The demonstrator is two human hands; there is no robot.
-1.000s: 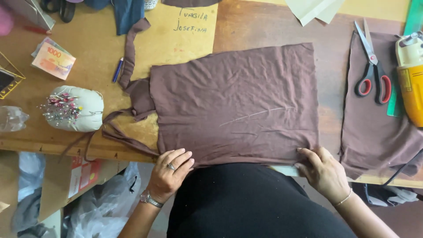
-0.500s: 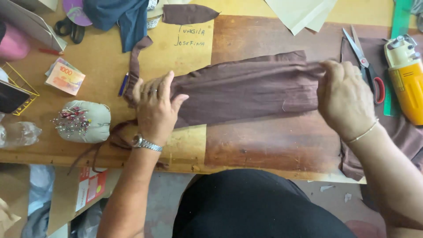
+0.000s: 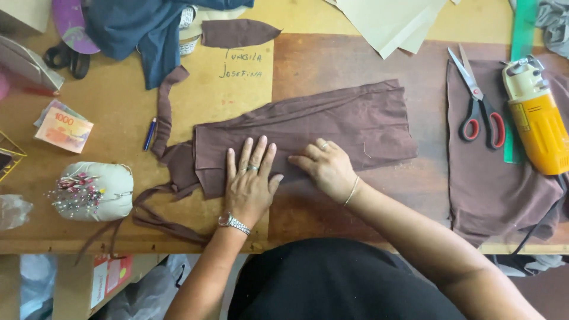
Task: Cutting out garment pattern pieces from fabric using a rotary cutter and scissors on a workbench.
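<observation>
Head view: left hand (image 3: pixel 250 184) and right hand (image 3: pixel 323 167) press flat, fingers spread, on the folded brown garment (image 3: pixel 332 127) at centre; scissors (image 3: pixel 479 106) lie at right, pincushion (image 3: pixel 98 191) at left.

The left hand (image 3: pixel 250 181) and right hand (image 3: pixel 323 168) lie flat on the brown cloth (image 3: pixel 332 127), hiding the fabric under their palms. At the table's (image 3: pixel 355 59) far edge, the blue garment (image 3: pixel 148 29) and the paper sheets (image 3: pixel 391 21) run out of view. A second brown piece (image 3: pixel 492 178) hangs over the near edge at the right, partly covered by the yellow tool (image 3: pixel 536 118) and scissors (image 3: pixel 480 101). A clear bag (image 3: pixel 12 210) is cut off at the left.
</observation>
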